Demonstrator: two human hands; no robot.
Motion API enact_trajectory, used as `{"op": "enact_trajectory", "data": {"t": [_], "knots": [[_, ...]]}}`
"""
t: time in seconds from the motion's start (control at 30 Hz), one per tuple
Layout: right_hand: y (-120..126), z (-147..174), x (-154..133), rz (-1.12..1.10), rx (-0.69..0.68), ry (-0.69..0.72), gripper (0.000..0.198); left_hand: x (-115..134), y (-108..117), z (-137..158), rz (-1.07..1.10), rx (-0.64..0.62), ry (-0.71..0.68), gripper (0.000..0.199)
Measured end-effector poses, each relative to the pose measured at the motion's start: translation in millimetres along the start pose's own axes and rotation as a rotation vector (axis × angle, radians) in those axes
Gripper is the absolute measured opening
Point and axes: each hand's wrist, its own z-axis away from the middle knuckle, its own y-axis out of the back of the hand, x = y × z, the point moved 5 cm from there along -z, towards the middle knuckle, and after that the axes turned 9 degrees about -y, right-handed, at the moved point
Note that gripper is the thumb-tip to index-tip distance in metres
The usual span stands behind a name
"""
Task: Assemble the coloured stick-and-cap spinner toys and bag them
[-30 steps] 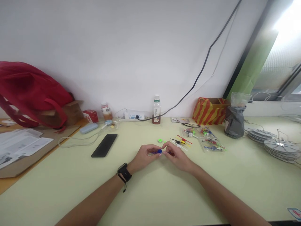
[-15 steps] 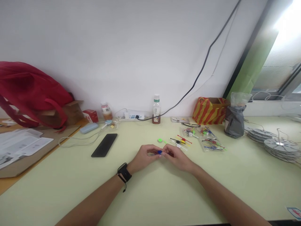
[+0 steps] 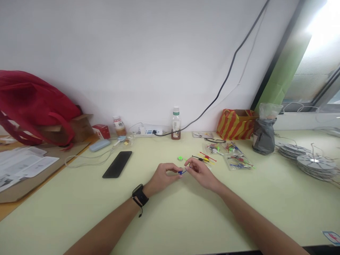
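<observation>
My left hand (image 3: pixel 165 175), with a black watch on its wrist, is closed in a pinch on a small blue plastic piece (image 3: pixel 180 172). My right hand (image 3: pixel 201 175) is beside it, its thumb and forefinger pinching a thin blue stick (image 3: pixel 184 171) that reaches to the blue piece. Whether the two are joined is too small to tell. Just beyond the fingers lies a bright green round piece (image 3: pixel 180 158). Behind my right hand are a red arrow-shaped spinner (image 3: pixel 208 157) and a black and yellow pair (image 3: pixel 204 159), partly hidden by the hand.
Clear bags of coloured pieces (image 3: pixel 240 161) lie to the right, near stacked grey discs (image 3: pixel 316 164). A black phone (image 3: pixel 117 164) is on the left. Along the wall stand a bottle (image 3: pixel 176 124), a power strip (image 3: pixel 148 130) and a striped bag (image 3: pixel 236 124).
My right hand has drawn slightly up and right from the left, so the thin blue stick now shows between them. My left hand keeps its pinch on the blue piece.
</observation>
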Motion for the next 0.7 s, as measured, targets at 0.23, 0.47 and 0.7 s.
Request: {"op": "enact_trajectory", "data": {"t": [0.23,0.47,0.7], "knots": [[-1.8,-0.2,2.5,-0.029,-0.024,-0.005,0.035,0.5,-3.7,0.1,0.079,-0.033,0.041,0.016],[-1.2,-1.9,4.6,-0.112,0.008,-0.039,0.037,4.7,-12.0,1.2,0.335,-0.036,0.09,0.025],[13.6,1.7,0.7,0.048,0.189,0.047,0.042,-6.5,-7.9,0.3,0.406,0.018,0.202,0.032]]}}
